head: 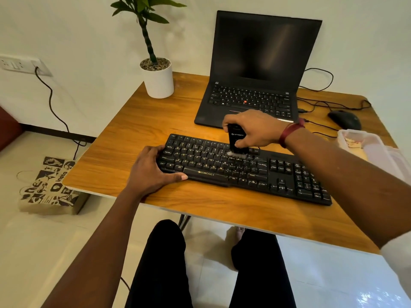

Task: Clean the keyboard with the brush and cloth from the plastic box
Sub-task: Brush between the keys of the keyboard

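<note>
My right grip (251, 130) clasps a black-handled, white-bristled brush (236, 136) on the black plastic keyboard (211, 162); my left grip (153, 168) grasps its left end.

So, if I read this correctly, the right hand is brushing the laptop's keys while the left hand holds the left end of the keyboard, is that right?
Not quite: the head view shows the right hand working the brush on the keyboard, not the laptop behind it. The left hand does hold the keyboard's left end.

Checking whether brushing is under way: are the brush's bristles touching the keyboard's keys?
Touching. The head view shows the brush with bristles pressed onto the keyboard keys, no gap.
</note>
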